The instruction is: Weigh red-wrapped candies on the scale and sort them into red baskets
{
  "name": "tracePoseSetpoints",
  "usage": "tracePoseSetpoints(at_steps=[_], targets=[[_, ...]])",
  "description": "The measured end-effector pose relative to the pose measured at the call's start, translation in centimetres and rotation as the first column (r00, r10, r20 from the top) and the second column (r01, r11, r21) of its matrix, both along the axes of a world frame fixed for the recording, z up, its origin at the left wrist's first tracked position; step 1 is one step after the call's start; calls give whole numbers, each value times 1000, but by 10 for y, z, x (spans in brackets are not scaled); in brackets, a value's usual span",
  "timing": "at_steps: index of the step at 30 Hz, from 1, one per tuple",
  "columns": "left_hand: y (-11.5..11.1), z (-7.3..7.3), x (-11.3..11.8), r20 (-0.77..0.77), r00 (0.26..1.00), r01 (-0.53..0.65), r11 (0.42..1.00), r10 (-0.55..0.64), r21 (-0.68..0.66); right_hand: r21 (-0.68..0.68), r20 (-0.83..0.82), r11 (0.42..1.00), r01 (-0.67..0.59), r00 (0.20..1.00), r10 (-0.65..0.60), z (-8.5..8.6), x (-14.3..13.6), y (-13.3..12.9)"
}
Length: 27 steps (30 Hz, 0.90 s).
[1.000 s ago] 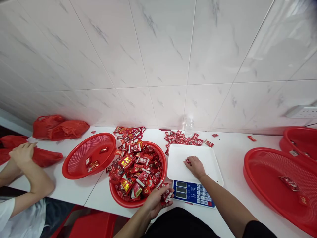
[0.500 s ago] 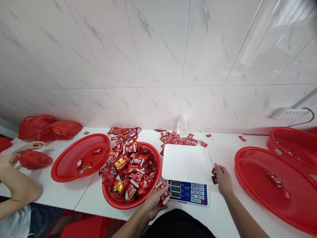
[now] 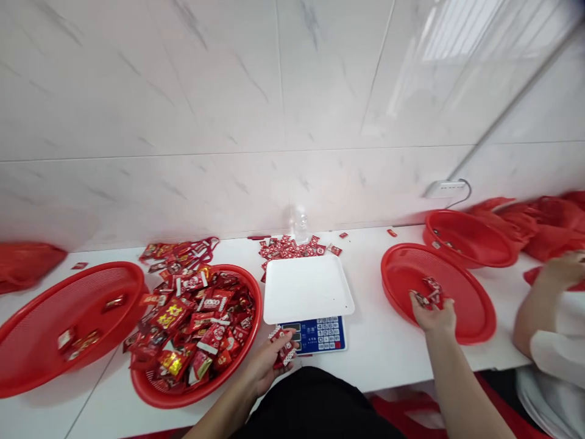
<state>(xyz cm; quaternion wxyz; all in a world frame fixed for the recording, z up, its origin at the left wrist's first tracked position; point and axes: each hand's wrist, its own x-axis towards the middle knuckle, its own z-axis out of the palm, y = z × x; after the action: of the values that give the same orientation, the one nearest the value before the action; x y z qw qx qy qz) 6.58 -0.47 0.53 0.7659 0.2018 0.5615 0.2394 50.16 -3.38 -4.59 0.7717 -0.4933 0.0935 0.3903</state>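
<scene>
Fingers of my left hand [image 3: 269, 363] are wrapped round a red packet with white dotted edges [image 3: 284, 349], at the front left corner of the scale [image 3: 320, 334]. My right hand [image 3: 435, 314] is over the red basket on the right [image 3: 478, 326], palm up with its fingers apart. Small red packets [image 3: 432, 291] lie at its fingertips; whether the hand still bears any of them I cannot tell. The scale's white tray [image 3: 306, 286] holds only tiny specks. A full red basket [image 3: 253, 286] of mixed red packets stands left of the scale.
Another red basket [image 3: 27, 280] with a few packets is at the far left. Loose packets [image 3: 290, 247] and a clear bottle [image 3: 300, 225] are behind the scale. A further basket [image 3: 475, 228] stands back right, near red bags [image 3: 543, 219] and a person's arm [image 3: 539, 299].
The view has turned to the right. My right hand has gone from beside the scale to over the right basket, and its fingers have opened. My left hand keeps its packet.
</scene>
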Motion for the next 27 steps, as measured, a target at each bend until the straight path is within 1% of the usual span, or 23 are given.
tracePoseSetpoints(at_steps=[2,4,7,9,12,13,15,17,18,19,21,24,27], targets=[[2,1,5,-2,1000,16,1000,-16,-5,-35,40,999,-5,999,6,2,1,-3],[4,2,11,-17,999,29,1000,-29,-5,-51,73,998,-46,996,49,5,-2,-4],[5,4,20,-34,998,48,999,-48,2,-61,110,977,-203,972,209,13,-19,-2],[5,4,27,-26,998,62,998,-62,-2,-60,108,934,-351,928,356,19,-42,1],[6,2,40,-1,997,78,997,-78,-15,-44,71,825,-563,822,565,28,-85,4],[7,1,45,12,997,82,997,-82,-15,-40,70,771,-635,768,636,31,-99,3],[11,-1,54,29,996,81,997,-81,0,-73,115,625,-777,616,779,36,-120,2],[18,-3,63,32,998,61,998,-62,26,-129,147,500,-856,482,864,39,-133,-1],[22,-3,67,29,998,46,998,-47,36,-157,154,458,-875,437,886,39,-135,-3],[27,-4,71,30,999,29,999,-31,46,-181,158,424,-887,400,903,39,-135,-5],[37,-3,79,41,999,-7,998,4,58,-219,160,382,-898,353,922,36,-131,-9],[51,-1,88,66,994,-96,990,90,106,-249,147,340,-907,311,939,28,-120,-16],[58,0,92,79,981,-186,970,175,154,-266,132,301,-916,275,952,19,-109,-22]])
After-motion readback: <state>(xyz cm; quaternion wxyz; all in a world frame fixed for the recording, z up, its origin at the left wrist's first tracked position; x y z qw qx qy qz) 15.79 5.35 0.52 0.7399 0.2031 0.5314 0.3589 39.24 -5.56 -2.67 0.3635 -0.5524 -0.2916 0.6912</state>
